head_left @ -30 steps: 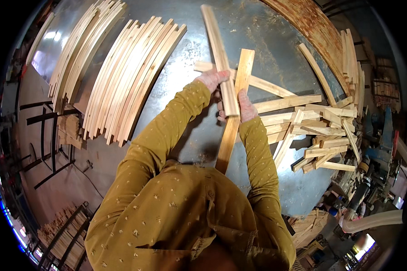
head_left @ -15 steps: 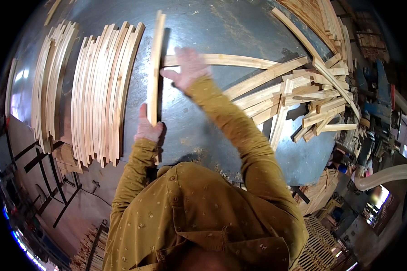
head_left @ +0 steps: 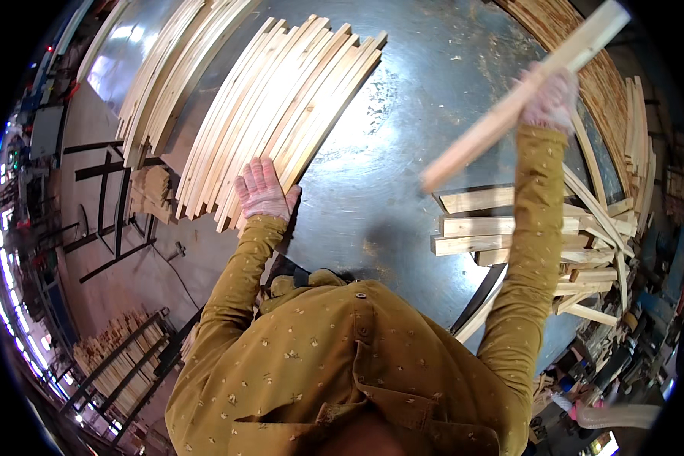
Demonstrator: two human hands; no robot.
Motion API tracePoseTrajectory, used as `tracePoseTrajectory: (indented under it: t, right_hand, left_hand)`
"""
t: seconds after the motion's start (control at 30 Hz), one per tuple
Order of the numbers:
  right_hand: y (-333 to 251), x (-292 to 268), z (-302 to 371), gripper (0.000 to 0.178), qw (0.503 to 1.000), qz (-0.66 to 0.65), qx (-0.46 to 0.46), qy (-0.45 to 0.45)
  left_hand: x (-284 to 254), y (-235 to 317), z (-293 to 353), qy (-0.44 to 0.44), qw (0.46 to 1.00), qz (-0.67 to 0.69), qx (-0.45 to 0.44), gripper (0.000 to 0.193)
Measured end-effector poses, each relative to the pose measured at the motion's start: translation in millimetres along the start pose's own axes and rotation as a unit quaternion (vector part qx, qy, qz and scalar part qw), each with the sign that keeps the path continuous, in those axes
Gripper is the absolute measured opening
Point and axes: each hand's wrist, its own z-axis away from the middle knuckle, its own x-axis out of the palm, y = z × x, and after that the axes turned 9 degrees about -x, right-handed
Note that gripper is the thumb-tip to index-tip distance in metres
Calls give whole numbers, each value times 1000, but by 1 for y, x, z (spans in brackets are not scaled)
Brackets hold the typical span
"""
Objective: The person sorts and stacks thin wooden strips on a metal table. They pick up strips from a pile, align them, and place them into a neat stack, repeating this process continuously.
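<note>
My left hand (head_left: 264, 190) lies flat with its fingers stretched out over the near ends of a row of pale wooden strips (head_left: 289, 106). The strips lie side by side on a grey metal tabletop (head_left: 372, 167). Up at the right, my right hand (head_left: 551, 99) is closed around a wooden strip (head_left: 482, 131), which slants from upper right to lower left and is blurred by motion. Below that strip is a loose pile of wooden strips (head_left: 475, 226), lying crosswise at mixed angles and partly hidden by my right forearm.
Another bundle of strips (head_left: 167, 68) lies at the far left of the table. A wood-faced board (head_left: 596, 83) edges the far right. Black metal frames (head_left: 118, 205) stand on the floor at left, and a rack of wood pieces (head_left: 121, 357) is at lower left.
The view has turned. My left hand has let go of the single strip and rests on the row. My right hand has swung rightward and now holds a strip above the pile.
</note>
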Motion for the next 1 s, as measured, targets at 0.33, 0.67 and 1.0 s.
tracePoseTrajectory:
  t: [0.33,0.67,1.0]
  right_hand:
    - [-210,202,98,35,929,-127,42,-344]
    - [111,-17,75,59,862,413,166,-243]
    - [-68,49,199,69,982,17,-6,-187]
  left_hand:
    - [8,15,4,-86,988,-108,64,90]
    - [-21,39,9,52,984,91,147,88]
    - [8,193,-2,-330,904,180,204,93]
